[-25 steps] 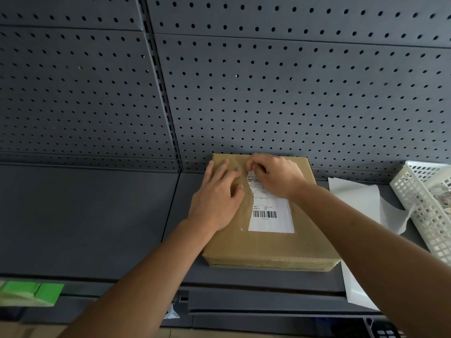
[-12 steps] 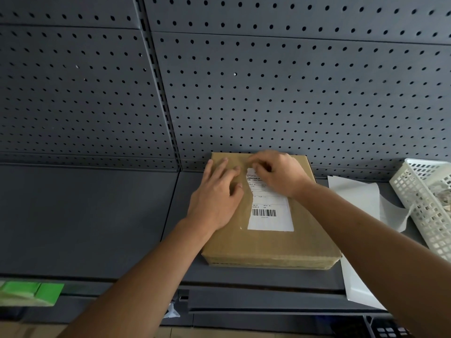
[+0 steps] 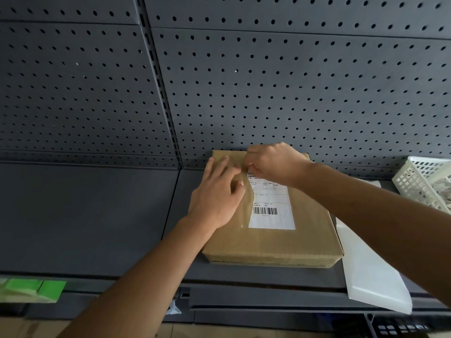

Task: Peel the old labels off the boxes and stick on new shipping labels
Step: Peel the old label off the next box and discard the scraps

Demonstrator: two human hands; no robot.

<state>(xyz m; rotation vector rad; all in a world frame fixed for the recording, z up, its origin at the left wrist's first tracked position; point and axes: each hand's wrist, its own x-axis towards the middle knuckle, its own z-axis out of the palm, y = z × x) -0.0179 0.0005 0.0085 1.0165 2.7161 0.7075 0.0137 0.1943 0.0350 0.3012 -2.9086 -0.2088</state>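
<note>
A flat brown cardboard box [image 3: 268, 242] lies on the dark grey shelf [image 3: 85, 215], pushed back against the pegboard wall. A white shipping label [image 3: 272, 208] with a barcode is stuck on its top under clear tape. My left hand [image 3: 217, 198] rests flat on the box's left side, fingers straight, beside the label. My right hand [image 3: 275, 164] is curled over the label's top left corner and pinches at its edge there; its fingertips hide that corner.
A white backing sheet [image 3: 371, 276] lies under and to the right of the box, hanging over the shelf's front edge. A white plastic basket [image 3: 424, 181] stands at the far right. A green packet [image 3: 34, 289] sits at the lower left.
My right hand has shifted slightly up and back along the label's top edge. My left hand's fingers have spread a little. The box stays in place.
</note>
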